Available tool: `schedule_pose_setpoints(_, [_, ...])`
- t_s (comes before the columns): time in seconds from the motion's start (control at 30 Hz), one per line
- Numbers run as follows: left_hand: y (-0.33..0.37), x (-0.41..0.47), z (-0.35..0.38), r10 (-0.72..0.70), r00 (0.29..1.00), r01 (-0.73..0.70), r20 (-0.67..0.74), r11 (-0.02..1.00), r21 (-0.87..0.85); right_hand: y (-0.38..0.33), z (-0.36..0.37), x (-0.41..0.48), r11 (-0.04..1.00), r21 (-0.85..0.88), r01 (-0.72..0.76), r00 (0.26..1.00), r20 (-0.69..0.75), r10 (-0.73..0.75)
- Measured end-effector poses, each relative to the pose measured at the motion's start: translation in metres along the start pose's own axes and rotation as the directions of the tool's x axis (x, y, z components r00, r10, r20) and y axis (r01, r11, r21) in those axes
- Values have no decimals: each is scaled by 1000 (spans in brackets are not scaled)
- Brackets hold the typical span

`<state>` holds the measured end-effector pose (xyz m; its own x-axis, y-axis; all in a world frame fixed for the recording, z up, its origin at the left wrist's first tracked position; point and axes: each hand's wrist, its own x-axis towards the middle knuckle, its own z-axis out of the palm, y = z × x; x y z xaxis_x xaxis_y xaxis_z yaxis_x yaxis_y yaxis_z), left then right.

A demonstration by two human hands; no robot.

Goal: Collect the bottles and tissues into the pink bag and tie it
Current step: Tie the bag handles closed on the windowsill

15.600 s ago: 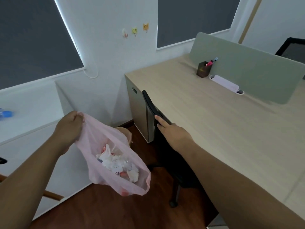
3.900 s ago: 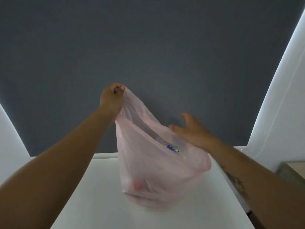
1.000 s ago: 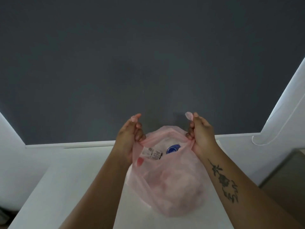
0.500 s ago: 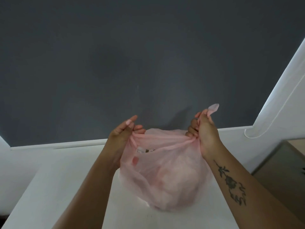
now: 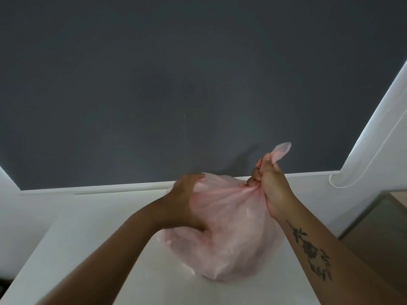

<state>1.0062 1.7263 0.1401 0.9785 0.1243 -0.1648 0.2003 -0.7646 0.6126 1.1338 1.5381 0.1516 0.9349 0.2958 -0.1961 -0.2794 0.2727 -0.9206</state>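
Pink bag: right hand fingers clamp the gathered neck, left hand fingers lie spread on it; knotting wants steady tension.

One pink bag and two hands: left hand, right hand. One white counter, one dark blind, one looped cord — one forearm tattoo.

Bulging pink bag, mouth gathered, on white surface.
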Motion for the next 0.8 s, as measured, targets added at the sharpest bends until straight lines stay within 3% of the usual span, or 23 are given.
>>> schedule_pose_setpoints(0.1, [-8, 4, 3, 130, 991, -131, 18, 967, 220, 1, 0, 2, 997, -70, -17, 999, -46, 14])
schedule_pose_setpoints(0.23, [-18, 18, 2, 276, 937, -243, -215, 955, 171, 2, 1, 3, 988, -154, -18, 997, -76, 6])
schedule_pose_setpoints(0.33, [-18, 23, 6, 134, 933, -145, -333, 989, -10, 3, -1, 2, 982, -186, -5, 995, -100, -14])
schedule_pose_setpoints(0.43, [-20, 22, 10, -110, 950, 17, -291, 953, -304, 4, -5, 3, 992, -123, 20, 992, -124, -36])
schedule_pose_setpoints(0.57, [-30, 15, 11, -300, 930, 55, -212, 685, -726, 5, -13, 3, 998, 28, 53, 987, -155, -48])
schedule_pose_setpoints(0.7, [-21, 19, 13, -433, 879, -8, -198, 402, -916, 10, -13, 0, 997, -39, 74, 984, -157, -79])
schedule_pose_setpoints(0.8, [2, 26, 7, -451, 880, -163, -153, 16, -987, 14, -6, -3, 994, -80, 75, 985, -150, -86])
